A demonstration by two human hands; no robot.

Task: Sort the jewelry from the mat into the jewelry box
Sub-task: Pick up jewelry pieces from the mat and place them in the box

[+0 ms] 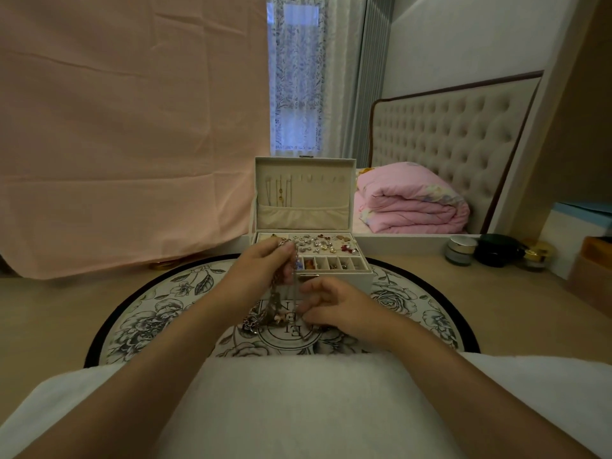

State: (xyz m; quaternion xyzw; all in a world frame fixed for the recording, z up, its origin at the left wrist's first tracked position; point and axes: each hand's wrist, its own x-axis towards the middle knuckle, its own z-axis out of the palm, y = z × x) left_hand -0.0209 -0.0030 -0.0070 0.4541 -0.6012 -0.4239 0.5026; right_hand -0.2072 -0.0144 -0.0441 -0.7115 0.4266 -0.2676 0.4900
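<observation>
The left hand (261, 261) pinches a bunch of chains (279, 288) raised just in front of the jewelry box (347, 276), their ends trailing into a tangle (261, 321) on the mat (159, 293). The right hand (334, 308) pinches into that tangle (which strand is too fine to tell); I judge a necklace is being untangled, needing freeing before it hangs in the lid (331, 193)

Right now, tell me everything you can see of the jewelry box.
The jewelry box is cream-white and stands open at the far edge of the round floral mat. Its upright lid carries thin necklaces on hooks and a gathered pocket below. Inside lie many small earrings, with a front row of narrow compartments. A metal clasp sits on the front. The left hand, holding chains, hides its left corner.
</observation>
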